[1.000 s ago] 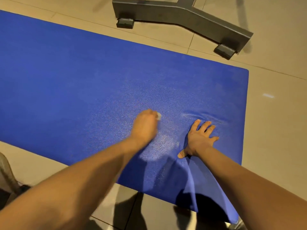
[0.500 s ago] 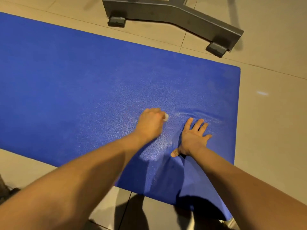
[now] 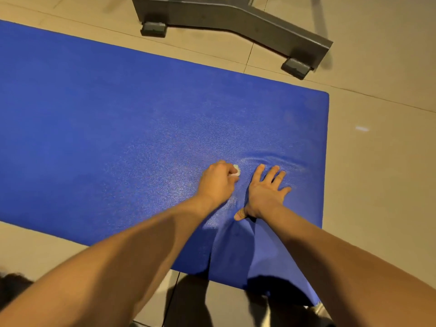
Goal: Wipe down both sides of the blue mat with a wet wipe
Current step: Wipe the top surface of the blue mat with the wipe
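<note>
The blue mat [image 3: 118, 119] lies flat on the tiled floor and fills most of the view. My left hand [image 3: 218, 181] grips a small white wet wipe [image 3: 236, 171] and holds it against the mat; only a corner of the wipe shows past my fingers. Just to its right, my right hand [image 3: 265, 192] presses flat on the mat with fingers spread. The mat wrinkles a little beyond my right fingertips. A damp sheen marks the surface around both hands. The near right corner of the mat is lifted and folded under my right forearm.
A grey metal stand base [image 3: 236, 22] with two rubber feet sits on the beige floor tiles [image 3: 377, 161] just beyond the mat's far edge. A dark shape [image 3: 11, 286] shows at the lower left edge.
My left hand with the wipe has slid to the right, closer to my right hand. The right hand has stayed pressed on the mat. The view has shifted slightly.
</note>
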`<state>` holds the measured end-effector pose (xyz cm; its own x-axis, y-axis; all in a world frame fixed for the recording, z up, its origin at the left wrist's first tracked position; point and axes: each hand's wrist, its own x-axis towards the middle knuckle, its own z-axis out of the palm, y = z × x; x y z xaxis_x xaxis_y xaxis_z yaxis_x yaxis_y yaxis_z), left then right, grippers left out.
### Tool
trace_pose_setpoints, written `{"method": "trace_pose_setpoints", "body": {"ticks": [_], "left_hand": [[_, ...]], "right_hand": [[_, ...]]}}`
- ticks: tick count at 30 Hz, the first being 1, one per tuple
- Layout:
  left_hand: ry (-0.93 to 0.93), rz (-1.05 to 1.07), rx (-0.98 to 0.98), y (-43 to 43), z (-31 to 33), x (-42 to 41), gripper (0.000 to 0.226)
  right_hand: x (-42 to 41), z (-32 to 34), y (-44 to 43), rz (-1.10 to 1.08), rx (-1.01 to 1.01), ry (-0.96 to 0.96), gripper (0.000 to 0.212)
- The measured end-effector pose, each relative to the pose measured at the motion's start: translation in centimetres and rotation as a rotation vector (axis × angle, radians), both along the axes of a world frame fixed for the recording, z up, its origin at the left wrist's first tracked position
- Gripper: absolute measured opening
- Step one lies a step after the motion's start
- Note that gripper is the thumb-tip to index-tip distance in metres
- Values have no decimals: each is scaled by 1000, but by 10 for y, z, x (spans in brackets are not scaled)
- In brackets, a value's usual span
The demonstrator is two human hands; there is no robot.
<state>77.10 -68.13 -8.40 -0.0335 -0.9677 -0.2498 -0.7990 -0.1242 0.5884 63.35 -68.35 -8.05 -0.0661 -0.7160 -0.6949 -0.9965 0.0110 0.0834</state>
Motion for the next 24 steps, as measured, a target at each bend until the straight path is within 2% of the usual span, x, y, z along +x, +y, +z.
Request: {"method": "trace_pose_setpoints", "body": {"ticks": [2,5,8,9,10,12,13,14,15,17,18,24], "left_hand": [[-16,-50,64,-7,8,14,13],[-167,-248,51,-1,23,23,27],[-206,-324,21,21,35,26,39],[-211,-298,19,27,39,31,43],[-237,-280,13,31,42,39,45],[-347,-284,18,35,46,61,53],[-413,-286,47,37,46,74,63],[-483,-294,97,39,45,85,81],[-546,-320,161,41,42,94,103],[-624,-376,305,48,35,101,140],[-627,-387,359,52,30,100,148],[-617,-363,413,56,18,90,157]], "right_hand": [[2,1,-1,-7,-4,1,173],[3,4,-1,-21,-6,-18,172],[-5,9,7,-51,-35,-60,162],[-5,10,11,-93,-76,-115,151],[-5,10,15,-152,-149,-203,131],[4,11,22,-214,-399,-434,68],[13,13,26,-191,-520,-514,41],[23,14,29,-130,-597,-539,23],[32,14,30,-69,-633,-535,16],[43,10,28,-18,-634,-486,14],[45,6,25,-23,-618,-469,14],[46,-11,6,-101,-576,-474,11]]}}
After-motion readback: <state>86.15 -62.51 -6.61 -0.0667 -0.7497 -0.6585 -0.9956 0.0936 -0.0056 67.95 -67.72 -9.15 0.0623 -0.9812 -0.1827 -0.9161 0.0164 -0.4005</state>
